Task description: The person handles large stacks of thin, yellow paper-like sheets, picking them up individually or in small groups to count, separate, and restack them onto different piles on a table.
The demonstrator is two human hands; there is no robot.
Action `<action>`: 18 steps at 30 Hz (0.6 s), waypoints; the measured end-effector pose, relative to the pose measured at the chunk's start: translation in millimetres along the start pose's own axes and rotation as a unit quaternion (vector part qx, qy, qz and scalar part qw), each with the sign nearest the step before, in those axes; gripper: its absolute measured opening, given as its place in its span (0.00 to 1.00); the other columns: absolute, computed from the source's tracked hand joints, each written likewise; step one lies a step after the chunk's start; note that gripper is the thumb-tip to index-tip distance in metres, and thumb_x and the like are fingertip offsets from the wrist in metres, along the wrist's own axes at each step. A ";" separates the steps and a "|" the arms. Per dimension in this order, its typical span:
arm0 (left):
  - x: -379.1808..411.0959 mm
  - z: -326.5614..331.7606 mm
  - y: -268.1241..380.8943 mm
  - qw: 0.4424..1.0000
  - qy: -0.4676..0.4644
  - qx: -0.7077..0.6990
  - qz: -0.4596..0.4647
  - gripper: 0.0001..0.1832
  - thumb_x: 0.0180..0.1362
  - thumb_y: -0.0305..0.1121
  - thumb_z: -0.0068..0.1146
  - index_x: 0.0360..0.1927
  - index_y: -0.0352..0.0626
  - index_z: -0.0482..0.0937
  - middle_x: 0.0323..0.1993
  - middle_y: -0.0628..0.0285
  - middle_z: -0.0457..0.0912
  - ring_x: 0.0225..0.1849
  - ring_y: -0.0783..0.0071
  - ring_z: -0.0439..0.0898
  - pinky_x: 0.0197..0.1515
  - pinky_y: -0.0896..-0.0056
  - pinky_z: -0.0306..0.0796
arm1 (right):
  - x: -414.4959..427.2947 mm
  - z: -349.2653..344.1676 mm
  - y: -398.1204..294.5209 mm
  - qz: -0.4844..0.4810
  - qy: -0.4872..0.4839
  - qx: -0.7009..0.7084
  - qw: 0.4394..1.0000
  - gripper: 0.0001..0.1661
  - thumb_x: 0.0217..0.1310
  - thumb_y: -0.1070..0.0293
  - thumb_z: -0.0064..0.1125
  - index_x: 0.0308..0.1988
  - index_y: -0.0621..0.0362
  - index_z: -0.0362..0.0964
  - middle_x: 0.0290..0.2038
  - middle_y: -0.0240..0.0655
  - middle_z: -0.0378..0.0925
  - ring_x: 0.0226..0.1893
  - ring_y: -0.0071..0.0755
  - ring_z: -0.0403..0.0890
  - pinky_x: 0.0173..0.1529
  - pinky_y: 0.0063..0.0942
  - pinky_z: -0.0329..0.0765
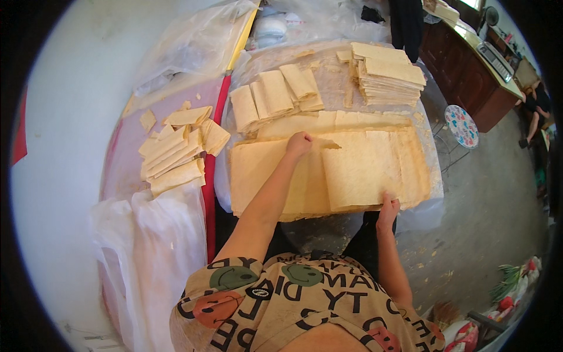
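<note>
A wide stack of thin yellow sheets (272,176), which look like dried tofu skin, lies across the table before me. My left hand (300,143) is curled at the stack's far side, left of a ragged torn edge; whether its fingers pinch a sheet is hidden. A sheet folded over on itself (356,171) covers the right half of the stack. At its near right corner my right hand (389,209) grips the edge, fingertips slightly blurred. Behind the stack lie several folded sheets (275,94) in an overlapping row. A tall pile of folded sheets (389,79) stands at the far right.
Left of a red edge strip (210,211), loose folded pieces (173,147) lie on a pink surface, beside crumpled plastic sheeting (162,233). A round patterned stool (461,126) stands right of the table, near a wooden cabinet (470,83). Another person (534,103) sits at the far right.
</note>
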State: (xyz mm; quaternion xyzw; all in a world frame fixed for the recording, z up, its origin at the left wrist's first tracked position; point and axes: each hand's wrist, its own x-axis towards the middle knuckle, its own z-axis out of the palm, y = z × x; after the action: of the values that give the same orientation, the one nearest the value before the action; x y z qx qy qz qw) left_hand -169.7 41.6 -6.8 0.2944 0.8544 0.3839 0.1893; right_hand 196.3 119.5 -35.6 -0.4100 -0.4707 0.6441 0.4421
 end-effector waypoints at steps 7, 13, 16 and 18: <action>-1.3 -2.4 20.8 0.996 -0.055 0.060 -0.039 0.09 0.42 0.34 0.59 0.29 0.45 0.81 0.27 0.58 0.83 0.30 0.65 0.81 0.34 0.65 0.73 | 0.7 0.7 2.9 -0.013 0.010 0.023 1.000 0.13 0.65 0.67 0.52 0.39 0.67 0.75 0.36 0.30 0.77 0.36 0.21 0.73 0.41 0.22 0.69; 8.4 -16.2 10.7 0.991 -0.134 0.010 0.019 0.08 0.44 0.35 0.61 0.27 0.44 0.78 0.23 0.63 0.78 0.25 0.72 0.75 0.28 0.67 0.68 | -0.9 2.7 -0.5 0.005 0.010 0.036 0.999 0.12 0.65 0.67 0.52 0.39 0.67 0.75 0.36 0.30 0.77 0.36 0.22 0.73 0.41 0.23 0.69; 1.5 -26.2 30.1 0.985 -0.169 -0.016 0.017 0.05 0.49 0.33 0.59 0.25 0.46 0.75 0.18 0.70 0.70 0.22 0.78 0.68 0.22 0.69 0.62 | 0.0 -0.7 -2.1 0.012 0.024 0.066 0.997 0.11 0.65 0.67 0.53 0.37 0.66 0.74 0.35 0.30 0.76 0.35 0.22 0.72 0.40 0.24 0.69; -8.4 -37.1 56.9 0.980 -0.188 -0.038 -0.042 0.05 0.50 0.33 0.58 0.26 0.48 0.74 0.19 0.71 0.69 0.22 0.79 0.67 0.21 0.69 0.60 | 0.9 -2.8 -3.0 0.013 0.034 0.083 0.996 0.11 0.64 0.67 0.53 0.35 0.65 0.73 0.34 0.29 0.76 0.34 0.21 0.72 0.39 0.24 0.68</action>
State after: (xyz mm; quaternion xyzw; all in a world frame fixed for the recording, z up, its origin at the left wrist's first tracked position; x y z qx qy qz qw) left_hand -163.4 46.2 61.2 0.3181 0.7997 0.3458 0.3739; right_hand 199.3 121.6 -33.4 -0.4000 -0.3952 0.6719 0.4821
